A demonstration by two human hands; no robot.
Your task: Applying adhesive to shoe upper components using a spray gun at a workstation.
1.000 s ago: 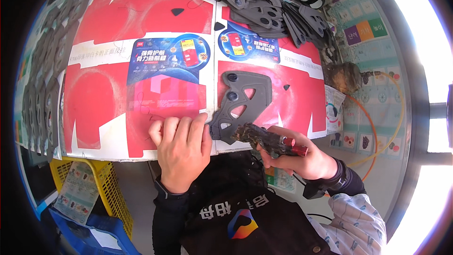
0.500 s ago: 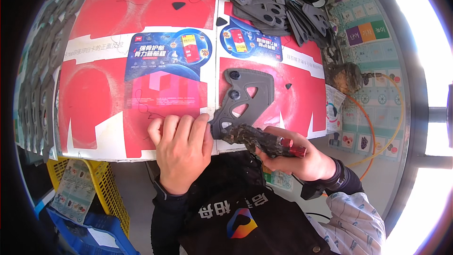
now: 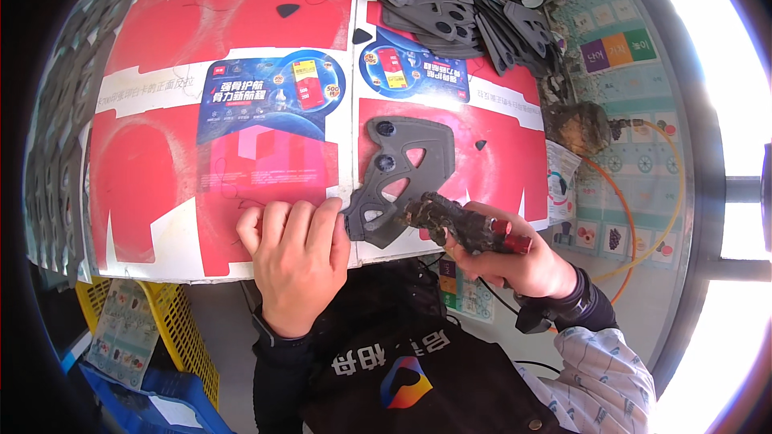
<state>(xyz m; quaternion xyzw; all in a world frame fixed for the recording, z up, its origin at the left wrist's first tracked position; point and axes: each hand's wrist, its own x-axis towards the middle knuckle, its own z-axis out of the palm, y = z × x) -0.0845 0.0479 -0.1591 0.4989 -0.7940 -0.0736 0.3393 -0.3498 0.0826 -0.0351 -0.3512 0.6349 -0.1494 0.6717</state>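
A flat grey cut-out panel point(image 3: 430, 162) with triangular holes and two round dark spots lies on the red-and-white printed board point(image 3: 470, 185). At the panel's lower left corner is my left hand point(image 3: 299, 261), fingers curled down and closed, the index fingertip against its edge. What the thumb does is hidden. My right hand point(image 3: 515, 261) grips a dark, crusted spray gun point(image 3: 458, 225) with two red knobs at its back. The gun's nozzle end is over the panel's lower right edge; whether it touches cannot be made out.
More grey panels point(image 3: 438, 12) are heaped at the far right of the board, and others point(image 3: 60, 137) line its left side. Small black triangles point(image 3: 287, 10) lie about. A yellow basket point(image 3: 181, 321) and blue crate point(image 3: 173, 394) stand below left. Orange and yellow hoses point(image 3: 679, 185) loop at right.
The spray gun in my right hand has shifted slightly right and away from the panel's lower left end. The whole view has shifted a little; the left hand stays by the corner.
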